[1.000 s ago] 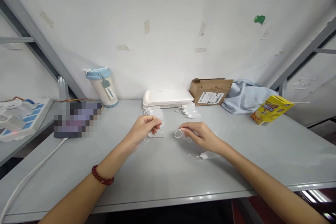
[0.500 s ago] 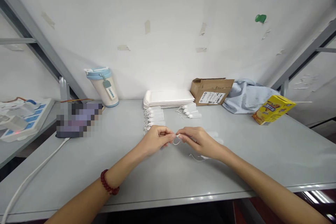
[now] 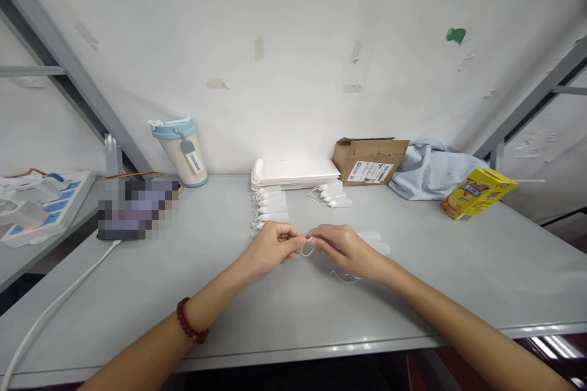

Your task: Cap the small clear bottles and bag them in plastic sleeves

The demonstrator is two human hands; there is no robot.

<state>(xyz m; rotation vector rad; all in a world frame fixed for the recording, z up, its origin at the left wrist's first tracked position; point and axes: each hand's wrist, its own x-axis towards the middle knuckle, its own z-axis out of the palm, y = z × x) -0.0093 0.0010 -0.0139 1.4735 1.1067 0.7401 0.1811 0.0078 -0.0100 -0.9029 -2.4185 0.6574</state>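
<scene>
The desk (image 3: 137, 305) looks smooth and glossy, like painted metal. The small white tubes (image 3: 275, 209) seem smooth, cloudy plastic. The box (image 3: 342, 159) is matt cardboard, the bundle (image 3: 424, 165) creased cloth.

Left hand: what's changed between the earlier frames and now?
The left hand moved right and nearer the person, from the row of squeeze bottles to meet the right hand at the looped white cord, which the right still holds. The tumbler and cardboard box stayed put.
</scene>
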